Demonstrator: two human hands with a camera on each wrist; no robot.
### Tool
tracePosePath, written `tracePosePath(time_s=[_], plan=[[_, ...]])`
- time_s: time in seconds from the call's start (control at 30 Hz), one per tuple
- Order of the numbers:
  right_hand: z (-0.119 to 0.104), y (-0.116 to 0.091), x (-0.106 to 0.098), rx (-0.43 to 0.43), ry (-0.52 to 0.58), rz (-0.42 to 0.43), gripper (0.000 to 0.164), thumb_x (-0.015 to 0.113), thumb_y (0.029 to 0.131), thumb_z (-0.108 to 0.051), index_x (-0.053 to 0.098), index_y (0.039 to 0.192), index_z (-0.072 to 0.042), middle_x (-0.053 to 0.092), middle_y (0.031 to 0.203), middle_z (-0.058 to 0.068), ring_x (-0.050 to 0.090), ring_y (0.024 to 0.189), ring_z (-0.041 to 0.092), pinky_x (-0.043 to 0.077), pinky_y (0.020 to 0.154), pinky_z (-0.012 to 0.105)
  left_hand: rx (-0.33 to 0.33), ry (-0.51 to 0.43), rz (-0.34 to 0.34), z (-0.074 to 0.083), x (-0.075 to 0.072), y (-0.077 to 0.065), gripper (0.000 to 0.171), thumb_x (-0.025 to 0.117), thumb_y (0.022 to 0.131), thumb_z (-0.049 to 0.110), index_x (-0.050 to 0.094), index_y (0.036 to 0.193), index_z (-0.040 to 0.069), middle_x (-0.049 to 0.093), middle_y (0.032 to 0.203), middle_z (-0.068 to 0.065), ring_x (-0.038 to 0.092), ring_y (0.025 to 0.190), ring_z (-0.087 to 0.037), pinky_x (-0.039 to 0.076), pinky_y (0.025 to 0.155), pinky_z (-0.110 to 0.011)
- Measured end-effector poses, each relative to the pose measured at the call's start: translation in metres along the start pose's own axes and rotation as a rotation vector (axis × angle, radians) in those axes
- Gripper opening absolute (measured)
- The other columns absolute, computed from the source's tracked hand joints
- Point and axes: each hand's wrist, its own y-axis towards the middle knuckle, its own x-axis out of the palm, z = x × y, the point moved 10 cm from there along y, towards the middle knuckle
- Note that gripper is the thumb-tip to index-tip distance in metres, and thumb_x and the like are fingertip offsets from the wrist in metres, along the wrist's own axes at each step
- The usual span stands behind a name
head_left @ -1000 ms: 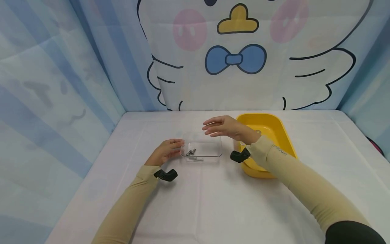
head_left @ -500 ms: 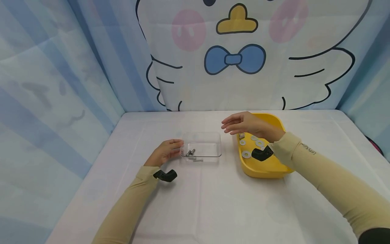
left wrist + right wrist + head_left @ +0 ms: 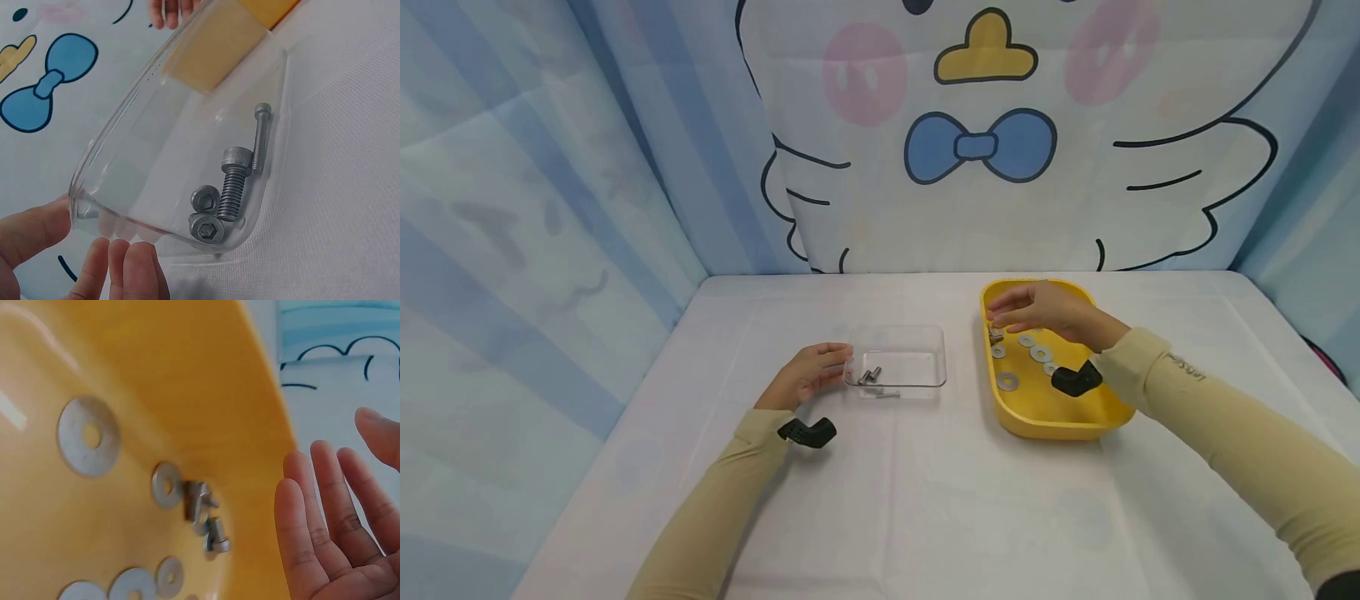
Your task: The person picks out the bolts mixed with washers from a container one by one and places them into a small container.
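My left hand [image 3: 811, 375] rests with its fingers against the left end of a clear plastic box [image 3: 925, 367]. Inside that box lie several metal socket-head screws [image 3: 233, 181], one of them thinner and longer. Over the far left part of a yellow tray [image 3: 1067, 425] hovers my right hand [image 3: 1045, 315], holding nothing, its fingers fairly straight in the right wrist view. Flat washers [image 3: 89, 436] are spread on the tray floor. A few short screws [image 3: 215, 534] lie in the tray close to its left wall, near the right fingertips.
Both things stand on a white-covered table [image 3: 880, 500], the tray to the right of the box with a gap between. A printed cloth backdrop [image 3: 977, 225] rises at the table's far edge, and a blue striped curtain [image 3: 550, 250] hangs at the left.
My right hand has moved right, from near the clear box to over the yellow tray, uncovering the washers. The left hand and the box have stayed in place.
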Motion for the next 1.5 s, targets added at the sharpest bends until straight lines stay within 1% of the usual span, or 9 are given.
tracePosePath(time_s=[0.23, 0.37, 0.57, 0.63, 0.77, 0.97, 1.1, 1.33, 1.5], plan=[[0.017, 0.006, -0.006, -0.037, -0.023, 0.044, 0.043, 0.063, 0.09, -0.019, 0.054, 0.125, 0.004, 0.06, 0.123, 0.02, 0.06, 0.109, 0.029, 0.048, 0.098, 0.044, 0.006, -0.002, -0.007, 0.0, 0.001, 0.0, 0.047, 0.058, 0.094, 0.013, 0.045, 0.137, 0.002, 0.047, 0.139, -0.012, 0.054, 0.104, -0.012, 0.05, 0.084, -0.019], [0.026, 0.01, -0.007, -0.039, -0.054, 0.068, 0.041, 0.064, 0.09, -0.019, 0.057, 0.123, 0.004, 0.062, 0.121, 0.019, 0.06, 0.106, 0.027, 0.051, 0.094, 0.041, -0.007, 0.008, 0.004, -0.001, 0.001, 0.0, 0.046, 0.059, 0.093, 0.014, 0.046, 0.137, 0.004, 0.048, 0.138, -0.011, 0.054, 0.102, -0.011, 0.05, 0.082, -0.018], [0.034, 0.018, -0.006, -0.058, -0.084, 0.096, 0.037, 0.066, 0.088, -0.014, 0.06, 0.119, 0.007, 0.065, 0.117, 0.019, 0.064, 0.092, 0.012, 0.054, 0.087, 0.035, 0.002, 0.009, -0.003, 0.001, 0.002, -0.001, 0.047, 0.058, 0.094, 0.015, 0.045, 0.137, 0.003, 0.048, 0.138, -0.012, 0.055, 0.1, -0.011, 0.051, 0.08, -0.017], [0.037, 0.019, -0.007, -0.044, -0.093, 0.109, 0.036, 0.066, 0.088, -0.014, 0.061, 0.117, 0.006, 0.065, 0.117, 0.018, 0.063, 0.089, 0.008, 0.054, 0.085, 0.032, 0.005, 0.013, -0.007, 0.002, 0.003, -0.001, 0.047, 0.058, 0.094, 0.015, 0.045, 0.137, 0.002, 0.047, 0.138, -0.013, 0.055, 0.101, -0.011, 0.051, 0.081, -0.018], [0.04, 0.02, -0.007, -0.006, -0.104, 0.12, 0.035, 0.065, 0.088, -0.014, 0.061, 0.117, 0.006, 0.065, 0.117, 0.017, 0.063, 0.089, 0.011, 0.054, 0.084, 0.03, 0.001, 0.011, -0.01, 0.001, 0.003, 0.0, 0.046, 0.058, 0.094, 0.015, 0.045, 0.137, 0.003, 0.048, 0.137, -0.012, 0.054, 0.104, -0.012, 0.05, 0.082, -0.018], [0.041, 0.018, -0.003, 0.033, -0.091, 0.076, 0.035, 0.063, 0.089, -0.012, 0.06, 0.118, 0.008, 0.062, 0.121, 0.02, 0.062, 0.087, 0.009, 0.055, 0.083, 0.029, 0.001, 0.001, 0.0, 0.002, 0.002, 0.001, 0.047, 0.058, 0.094, 0.015, 0.045, 0.136, 0.002, 0.05, 0.134, -0.011, 0.055, 0.099, -0.011, 0.051, 0.078, -0.017], [0.044, 0.017, 0.0, 0.066, -0.083, 0.043, 0.037, 0.064, 0.089, -0.013, 0.059, 0.119, 0.008, 0.063, 0.118, 0.019, 0.063, 0.085, 0.009, 0.055, 0.084, 0.03, -0.006, -0.004, 0.008, 0.001, 0.001, 0.001, 0.046, 0.059, 0.093, 0.014, 0.046, 0.136, 0.002, 0.051, 0.131, -0.009, 0.056, 0.095, -0.009, 0.051, 0.073, -0.015], [0.05, 0.016, 0.009, 0.112, -0.074, -0.035, 0.039, 0.063, 0.091, -0.014, 0.056, 0.122, 0.009, 0.067, 0.113, 0.016, 0.065, 0.087, 0.01, 0.054, 0.087, 0.031, -0.01, -0.012, 0.007, -0.001, 0.001, -0.001, 0.046, 0.057, 0.094, 0.013, 0.045, 0.137, 0.002, 0.05, 0.135, -0.01, 0.055, 0.099, -0.01, 0.05, 0.073, -0.014], [0.049, 0.015, 0.016, 0.114, -0.01, -0.071, 0.04, 0.061, 0.091, -0.011, 0.053, 0.123, 0.012, 0.069, 0.108, 0.014, 0.067, 0.087, 0.011, 0.054, 0.087, 0.032, -0.009, -0.015, 0.005, -0.001, 0.001, -0.002, 0.046, 0.057, 0.094, 0.012, 0.044, 0.137, 0.001, 0.049, 0.135, -0.011, 0.055, 0.101, -0.011, 0.05, 0.073, -0.014]])
